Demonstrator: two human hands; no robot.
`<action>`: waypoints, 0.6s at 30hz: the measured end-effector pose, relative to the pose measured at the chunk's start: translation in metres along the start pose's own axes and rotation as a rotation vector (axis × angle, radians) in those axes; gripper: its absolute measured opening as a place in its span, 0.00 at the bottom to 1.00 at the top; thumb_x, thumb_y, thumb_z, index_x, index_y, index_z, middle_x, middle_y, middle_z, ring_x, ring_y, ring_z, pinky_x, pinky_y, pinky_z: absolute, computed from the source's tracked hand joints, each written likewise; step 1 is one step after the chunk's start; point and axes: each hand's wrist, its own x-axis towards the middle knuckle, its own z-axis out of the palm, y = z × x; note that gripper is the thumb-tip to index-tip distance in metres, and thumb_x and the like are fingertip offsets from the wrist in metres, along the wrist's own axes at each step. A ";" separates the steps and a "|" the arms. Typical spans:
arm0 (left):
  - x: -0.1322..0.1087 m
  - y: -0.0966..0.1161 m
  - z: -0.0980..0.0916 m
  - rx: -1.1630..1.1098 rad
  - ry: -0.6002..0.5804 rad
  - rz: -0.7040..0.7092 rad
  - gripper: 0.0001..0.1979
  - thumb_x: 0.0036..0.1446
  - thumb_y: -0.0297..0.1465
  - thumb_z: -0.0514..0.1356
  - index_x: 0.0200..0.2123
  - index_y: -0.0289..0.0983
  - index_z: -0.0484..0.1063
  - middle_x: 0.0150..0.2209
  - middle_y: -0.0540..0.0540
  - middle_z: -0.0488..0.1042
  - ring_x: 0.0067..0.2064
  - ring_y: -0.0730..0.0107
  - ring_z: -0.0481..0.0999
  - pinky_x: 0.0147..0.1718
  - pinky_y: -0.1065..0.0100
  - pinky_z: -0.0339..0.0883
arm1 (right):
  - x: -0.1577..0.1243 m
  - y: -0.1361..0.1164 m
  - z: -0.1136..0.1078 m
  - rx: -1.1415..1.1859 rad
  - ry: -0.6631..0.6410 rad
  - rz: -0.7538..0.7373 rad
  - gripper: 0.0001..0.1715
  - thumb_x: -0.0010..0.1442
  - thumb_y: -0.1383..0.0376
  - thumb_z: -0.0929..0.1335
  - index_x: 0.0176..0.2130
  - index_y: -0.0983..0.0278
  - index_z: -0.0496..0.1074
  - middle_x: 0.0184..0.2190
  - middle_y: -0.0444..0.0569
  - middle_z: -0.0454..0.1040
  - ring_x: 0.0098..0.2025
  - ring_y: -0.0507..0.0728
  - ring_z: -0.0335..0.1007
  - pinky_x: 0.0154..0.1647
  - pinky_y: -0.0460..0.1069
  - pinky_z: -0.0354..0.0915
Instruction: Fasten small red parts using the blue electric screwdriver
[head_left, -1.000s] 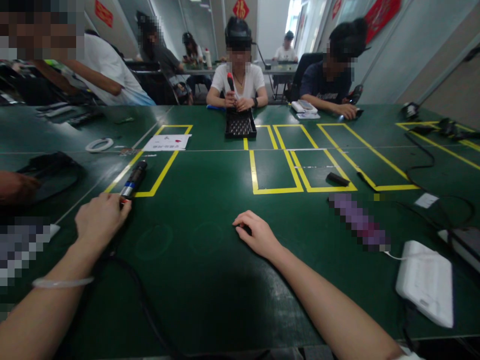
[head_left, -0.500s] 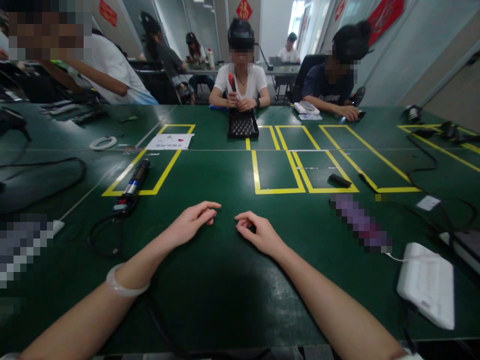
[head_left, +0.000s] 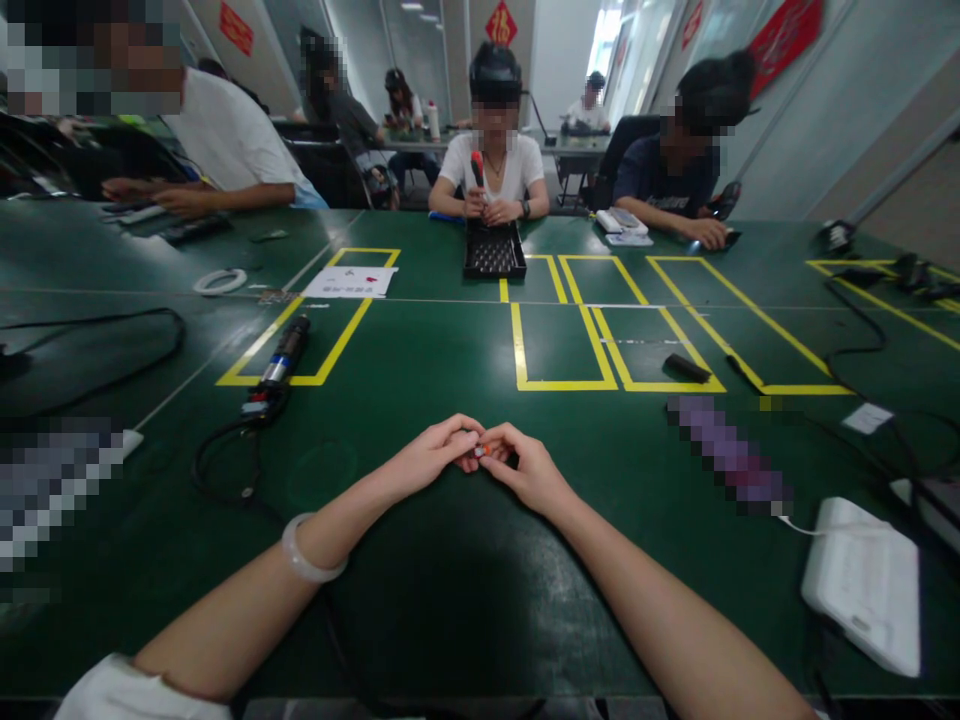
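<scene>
My left hand point(head_left: 431, 457) and my right hand point(head_left: 527, 467) meet fingertip to fingertip on the green table point(head_left: 420, 580) in front of me. Between the pinched fingers of both sits a tiny object with an orange-red tip point(head_left: 481, 452); it is too small to name. A pale bangle point(head_left: 309, 552) circles my left wrist. An electric screwdriver point(head_left: 277, 367) with a black cable lies untouched to the left, across a yellow tape line.
Yellow tape rectangles point(head_left: 559, 345) mark the table. A white box point(head_left: 862, 583) lies at the right, a small black part point(head_left: 686, 367) in a tape box, a black tray point(head_left: 493, 250) before the person opposite. Other people sit around the far and left sides.
My left hand let go of the screwdriver at the left and swept right across the table to meet my right hand. Both hands now pinch the small object together.
</scene>
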 end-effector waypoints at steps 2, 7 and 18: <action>0.000 -0.001 0.000 0.000 -0.002 -0.007 0.17 0.59 0.42 0.58 0.43 0.34 0.67 0.32 0.47 0.72 0.36 0.70 0.73 0.39 0.67 0.66 | 0.000 0.000 0.000 -0.031 0.027 0.002 0.07 0.59 0.68 0.69 0.40 0.63 0.69 0.31 0.43 0.73 0.32 0.51 0.68 0.35 0.46 0.63; -0.006 0.003 -0.002 0.192 0.058 0.093 0.14 0.59 0.41 0.59 0.41 0.36 0.69 0.37 0.46 0.74 0.38 0.68 0.74 0.40 0.66 0.67 | 0.000 -0.004 -0.001 -0.045 0.037 0.031 0.09 0.60 0.64 0.68 0.42 0.62 0.68 0.32 0.43 0.72 0.33 0.51 0.68 0.36 0.47 0.65; -0.015 0.012 -0.014 0.593 0.137 0.294 0.13 0.62 0.39 0.55 0.45 0.39 0.69 0.47 0.44 0.71 0.49 0.65 0.71 0.51 0.65 0.65 | 0.002 -0.001 -0.002 0.001 0.020 0.099 0.07 0.58 0.65 0.69 0.40 0.64 0.72 0.31 0.44 0.73 0.31 0.51 0.68 0.33 0.46 0.64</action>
